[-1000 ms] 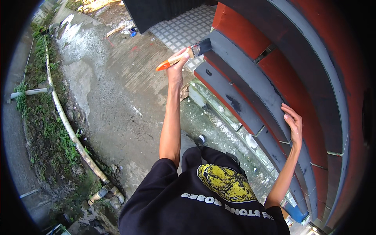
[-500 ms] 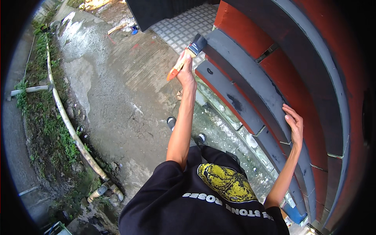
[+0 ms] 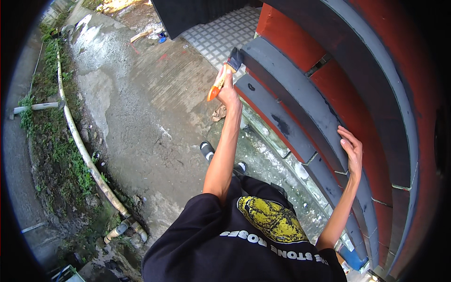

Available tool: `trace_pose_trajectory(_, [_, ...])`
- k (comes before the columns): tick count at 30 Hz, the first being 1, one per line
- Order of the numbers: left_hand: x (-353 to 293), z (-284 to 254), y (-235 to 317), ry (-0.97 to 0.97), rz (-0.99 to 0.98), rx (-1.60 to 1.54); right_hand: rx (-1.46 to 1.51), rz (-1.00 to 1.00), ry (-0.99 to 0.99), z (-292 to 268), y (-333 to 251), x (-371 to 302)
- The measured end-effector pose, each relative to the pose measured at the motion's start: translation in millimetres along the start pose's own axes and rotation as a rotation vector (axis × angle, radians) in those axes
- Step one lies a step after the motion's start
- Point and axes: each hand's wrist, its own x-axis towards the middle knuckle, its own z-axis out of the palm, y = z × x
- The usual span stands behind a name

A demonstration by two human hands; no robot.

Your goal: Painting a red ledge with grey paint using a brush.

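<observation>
My left hand point(image 3: 229, 92) is closed round the wooden handle of a paintbrush point(image 3: 217, 88) with an orange end. Its wide, dark bristles point away from me, right beside the far end of a grey stepped ledge point(image 3: 282, 73); whether they touch it I cannot tell. My right hand point(image 3: 353, 149) lies against the same ledge further right, with its fingers stretched out and nothing held. Below it runs a lower grey ledge point(image 3: 263, 101) with dark, wet-looking paint patches and a red face.
Red and dark grey bands of the wall point(image 3: 361, 89) rise at the right. A tiled floor point(image 3: 211, 35) and a dark panel point(image 3: 188, 16) lie beyond. A long pipe point(image 3: 77, 136) runs along weeds at the left. A blue container point(image 3: 353, 257) stands at the lower right.
My left hand has shifted slightly to the right and nearer, and the brush has tilted more upright. My right hand has barely moved. One foot has come further into view.
</observation>
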Motion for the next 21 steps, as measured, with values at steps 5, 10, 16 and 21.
trace_pose_trajectory(5, [6.8,-23.1,-3.8,0.042,-0.099,-0.009,0.023,-0.003,0.010,1.6,1.1,-0.5])
trace_pose_trajectory(10, [0.2,6.3,28.9,0.012,0.005,-0.033,0.014,0.023,0.028,0.9,-2.0,-2.6])
trace_pose_trajectory(16, [-10.4,0.5,30.7,0.051,0.252,0.401,0.038,0.015,0.016,1.9,0.9,-1.0])
trace_pose_trajectory(21, [-64.3,10.9,27.5,-0.244,0.476,0.589,0.029,0.024,0.015,0.9,-2.3,-1.8])
